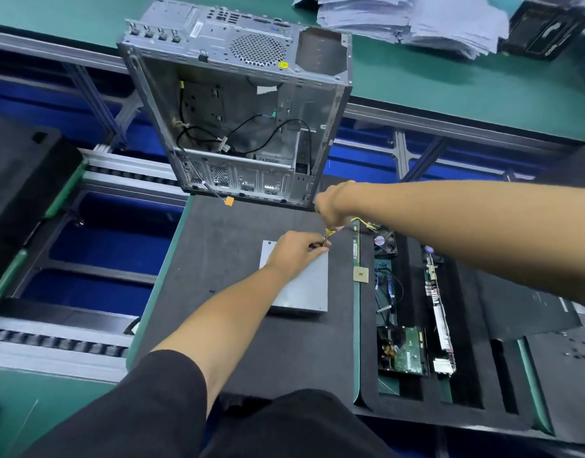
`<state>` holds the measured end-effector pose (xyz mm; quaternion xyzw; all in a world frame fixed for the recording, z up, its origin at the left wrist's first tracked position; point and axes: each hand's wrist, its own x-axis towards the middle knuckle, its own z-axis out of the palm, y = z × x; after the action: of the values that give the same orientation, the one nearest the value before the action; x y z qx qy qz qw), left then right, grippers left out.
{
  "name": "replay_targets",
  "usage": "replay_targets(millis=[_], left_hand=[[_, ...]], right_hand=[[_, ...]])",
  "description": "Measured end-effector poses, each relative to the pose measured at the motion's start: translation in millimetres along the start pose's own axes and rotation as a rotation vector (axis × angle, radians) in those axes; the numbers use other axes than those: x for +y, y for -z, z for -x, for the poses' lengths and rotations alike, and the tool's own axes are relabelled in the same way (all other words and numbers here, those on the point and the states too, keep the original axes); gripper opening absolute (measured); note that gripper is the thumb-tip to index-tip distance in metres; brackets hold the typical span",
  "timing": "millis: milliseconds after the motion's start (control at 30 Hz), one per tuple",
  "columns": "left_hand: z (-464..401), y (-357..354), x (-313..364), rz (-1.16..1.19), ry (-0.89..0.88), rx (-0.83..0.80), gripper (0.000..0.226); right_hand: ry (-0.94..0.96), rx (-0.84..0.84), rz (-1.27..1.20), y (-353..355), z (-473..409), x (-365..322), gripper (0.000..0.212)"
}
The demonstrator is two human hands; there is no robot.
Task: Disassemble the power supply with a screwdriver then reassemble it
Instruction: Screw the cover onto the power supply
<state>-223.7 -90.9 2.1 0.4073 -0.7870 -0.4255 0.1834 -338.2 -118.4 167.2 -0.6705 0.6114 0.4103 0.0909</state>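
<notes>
A green-topped workbench (449, 77) with aluminium framing (433, 120) spans the far edge, above blue bins (112, 233) under bright even light.

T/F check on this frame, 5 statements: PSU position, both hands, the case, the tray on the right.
1. The power supply lies flat on the dark foam mat, outside the computer case. True.
2. The left hand rests flat and open on the mat. False: its fingers pinch the yellow cable bundle above the power supply.
3. The right hand also grips that cable bundle. True.
4. The case's side panel is on, hiding the inside. False: the side is open, and loose black wires show inside.
5. The foam tray to the right holds only screws. False: its slots hold circuit boards and a small fan.
</notes>
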Motion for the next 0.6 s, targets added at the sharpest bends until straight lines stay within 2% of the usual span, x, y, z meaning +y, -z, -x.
replay_targets(millis=[100, 167, 233, 300, 400, 433, 467, 533, 600], left_hand=[[0, 3, 9, -0.05, 0.046, -0.023, 0.015], [-2, 5, 12, -0.113, 0.053, -0.049, 0.018], [-3, 7, 11, -0.109, 0.046, -0.045, 0.016], [-2, 9, 7, -0.066, 0.023, -0.035, 0.013], [-2, 9, 3, -0.035, 0.017, -0.037, 0.014], [-3, 9, 2, -0.033, 0.013, -0.045, 0.015], [-3, 9, 2, -0.042, 0.004, -0.053, 0.016], [-3, 10, 1, -0.032, -0.008, -0.043, 0.017], [-1, 9, -1, 0.008, -0.017, -0.019, 0.015]], right_hand=[[-0.027, 0.009, 0.011, 2, 3, -20, 0.017], [0.051, 0.078, 0.167, -1, 4, -29, 0.016], [0.212, 0.213, 0.434, -2, 5, -23, 0.023], [0.434, 0.327, 0.657, 0, 5, -8, 0.022], [0.667, 0.344, 0.784, -1, 4, 8, 0.026], [0.635, 0.328, 0.746, -4, 5, 9, 0.026], [0.528, 0.297, 0.644, -7, 7, 8, 0.022], [0.235, 0.182, 0.294, -9, 9, 6, 0.008], [0.026, 0.027, -0.015, -9, 8, 3, 0.011]])
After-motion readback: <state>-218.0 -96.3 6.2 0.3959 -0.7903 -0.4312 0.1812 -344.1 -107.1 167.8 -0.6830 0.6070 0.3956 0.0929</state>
